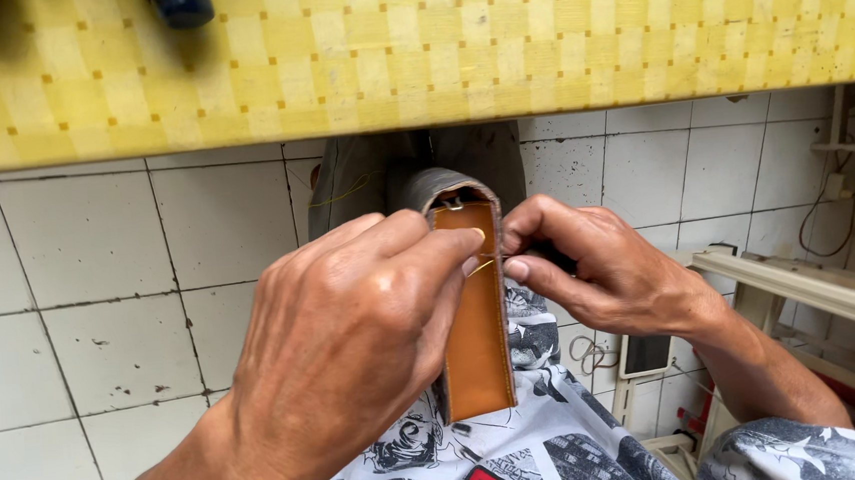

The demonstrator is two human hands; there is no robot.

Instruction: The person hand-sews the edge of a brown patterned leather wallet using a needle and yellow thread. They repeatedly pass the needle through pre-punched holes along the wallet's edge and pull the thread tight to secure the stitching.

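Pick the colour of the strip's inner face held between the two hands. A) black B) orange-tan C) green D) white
B: the strip, pinched near its top by the left hand and the right hand, shows an orange-tan face with a grey outer side folded over at the top.

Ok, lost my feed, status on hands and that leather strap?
Left hand pinching tan leather strap from the side. Right hand fingertips at its edge, on a thin yellow thread. Nothing in the way.
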